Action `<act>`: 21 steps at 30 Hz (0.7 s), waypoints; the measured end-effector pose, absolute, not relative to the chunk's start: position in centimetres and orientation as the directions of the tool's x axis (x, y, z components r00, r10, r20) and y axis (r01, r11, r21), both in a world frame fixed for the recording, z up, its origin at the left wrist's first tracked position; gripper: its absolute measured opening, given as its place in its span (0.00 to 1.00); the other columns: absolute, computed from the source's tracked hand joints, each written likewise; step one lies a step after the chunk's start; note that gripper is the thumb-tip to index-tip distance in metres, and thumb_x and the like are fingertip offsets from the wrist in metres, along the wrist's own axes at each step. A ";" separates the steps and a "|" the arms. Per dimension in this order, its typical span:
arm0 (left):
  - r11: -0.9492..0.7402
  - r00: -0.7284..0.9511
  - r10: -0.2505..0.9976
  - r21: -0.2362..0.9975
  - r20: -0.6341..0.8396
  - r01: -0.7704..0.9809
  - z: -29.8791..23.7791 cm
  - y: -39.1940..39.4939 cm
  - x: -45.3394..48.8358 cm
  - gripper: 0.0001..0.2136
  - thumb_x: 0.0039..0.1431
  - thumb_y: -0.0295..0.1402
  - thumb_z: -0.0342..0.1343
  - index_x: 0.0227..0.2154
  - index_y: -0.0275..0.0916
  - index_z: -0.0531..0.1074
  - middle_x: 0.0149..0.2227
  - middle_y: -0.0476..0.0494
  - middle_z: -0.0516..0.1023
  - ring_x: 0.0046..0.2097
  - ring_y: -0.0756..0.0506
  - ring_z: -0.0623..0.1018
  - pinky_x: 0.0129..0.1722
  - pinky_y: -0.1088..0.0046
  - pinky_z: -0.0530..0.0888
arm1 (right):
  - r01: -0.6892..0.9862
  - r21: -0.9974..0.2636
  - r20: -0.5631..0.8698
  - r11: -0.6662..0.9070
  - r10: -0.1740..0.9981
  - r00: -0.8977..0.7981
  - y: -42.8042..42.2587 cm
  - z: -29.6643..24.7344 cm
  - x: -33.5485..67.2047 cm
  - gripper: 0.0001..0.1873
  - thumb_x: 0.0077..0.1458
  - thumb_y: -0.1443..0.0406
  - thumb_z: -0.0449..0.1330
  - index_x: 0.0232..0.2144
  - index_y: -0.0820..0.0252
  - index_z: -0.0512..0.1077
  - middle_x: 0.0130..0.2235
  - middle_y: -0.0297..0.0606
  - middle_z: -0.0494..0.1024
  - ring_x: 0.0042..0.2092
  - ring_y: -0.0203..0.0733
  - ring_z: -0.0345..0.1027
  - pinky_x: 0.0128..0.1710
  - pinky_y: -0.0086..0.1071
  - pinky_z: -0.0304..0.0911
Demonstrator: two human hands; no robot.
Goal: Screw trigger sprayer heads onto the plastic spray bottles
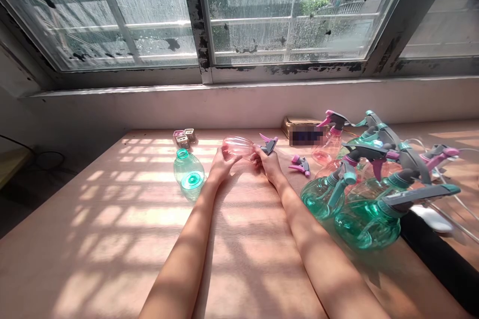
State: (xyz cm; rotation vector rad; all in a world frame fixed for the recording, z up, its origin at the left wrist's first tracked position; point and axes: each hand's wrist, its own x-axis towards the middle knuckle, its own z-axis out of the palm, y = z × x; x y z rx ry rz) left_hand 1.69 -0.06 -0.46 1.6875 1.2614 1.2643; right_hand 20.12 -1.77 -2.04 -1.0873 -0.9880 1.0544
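A clear pink spray bottle (238,146) lies on its side between my hands, its neck pointing right. My left hand (220,165) grips it around the base end, thumb along the near side. At the neck, my right hand (268,163) is closed around a grey and pink trigger spray head (269,145); the fingers hide the joint between head and bottle. To the left stands a green bottle (189,172) with an uncovered mouth. A loose pink and grey spray head (300,165) lies right of my right hand.
Several assembled green and pink spray bottles (368,224) crowd the right side. Behind them is a cardboard box (303,131). Small blocks (183,136) sit at the back left. A black strip (437,259), a white object (432,218) and cables lie far right. A window rises behind the table.
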 end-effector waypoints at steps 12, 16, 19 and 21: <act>-0.287 0.056 0.957 0.903 0.284 0.320 -0.8 0.2 1.6 0.20 0.67 0.38 0.63 0.58 0.39 0.71 0.57 0.38 0.76 0.55 0.38 0.79 0.55 0.49 0.77 | -0.183 -0.973 0.099 0.138 0.973 0.207 -1.7 -2.2 20.1 0.14 0.69 0.56 0.63 0.38 0.62 0.76 0.32 0.30 0.79 0.27 0.34 0.72 0.27 0.30 0.71; -0.280 0.060 0.959 0.905 0.276 0.320 -0.7 0.1 1.5 0.19 0.67 0.39 0.63 0.57 0.39 0.72 0.56 0.39 0.77 0.54 0.38 0.79 0.55 0.50 0.77 | -0.191 -0.972 0.099 0.140 0.973 0.207 -1.7 -2.2 20.1 0.14 0.69 0.56 0.63 0.37 0.62 0.76 0.32 0.30 0.79 0.26 0.33 0.72 0.26 0.29 0.71; -0.278 0.055 0.960 0.907 0.275 0.317 -0.6 0.0 1.6 0.20 0.67 0.39 0.63 0.58 0.39 0.72 0.57 0.39 0.77 0.55 0.38 0.79 0.55 0.50 0.77 | -0.192 -0.972 0.098 0.139 0.973 0.208 -1.8 -2.2 20.1 0.14 0.69 0.56 0.63 0.38 0.62 0.76 0.32 0.30 0.79 0.27 0.34 0.72 0.27 0.29 0.71; -0.276 0.055 0.961 0.909 0.273 0.314 -0.5 0.0 1.6 0.20 0.67 0.39 0.63 0.58 0.39 0.72 0.57 0.39 0.77 0.55 0.38 0.79 0.55 0.50 0.77 | -0.191 -0.972 0.097 0.138 0.973 0.209 -1.8 -2.1 20.1 0.14 0.69 0.56 0.63 0.38 0.62 0.76 0.32 0.30 0.79 0.27 0.34 0.72 0.27 0.29 0.71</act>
